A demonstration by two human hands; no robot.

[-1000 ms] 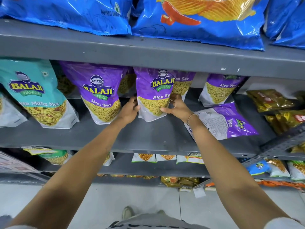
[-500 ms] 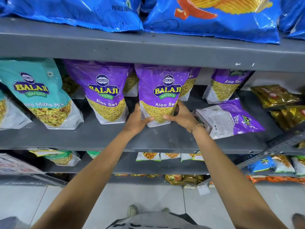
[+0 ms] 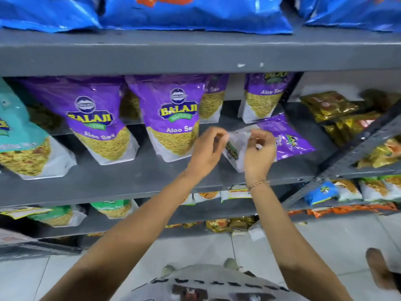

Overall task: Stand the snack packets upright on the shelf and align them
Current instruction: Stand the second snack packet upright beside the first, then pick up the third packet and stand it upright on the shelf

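Note:
A purple Aloo Sev packet [image 3: 286, 140] lies flat on the grey shelf [image 3: 130, 177], back side up, its white end toward me. My left hand [image 3: 207, 152] pinches that white end at its left corner. My right hand [image 3: 259, 154] curls over the same end from the right. Just left of my hands a purple packet [image 3: 173, 118] stands upright, and another [image 3: 95, 120] stands beside it. Two more purple packets [image 3: 262, 98] stand further back. A teal packet [image 3: 19, 135] stands at the far left.
Blue chip bags [image 3: 195, 11] fill the shelf above, whose front edge hangs low over the packets. Gold packets [image 3: 329, 105] lie piled at the right behind a diagonal metal brace [image 3: 358, 146]. Lower shelves hold several small packets. Tiled floor lies below.
Both hands have let go of the upright centre purple packet and moved right onto the packet that lies flat. The centre packet now stands by itself.

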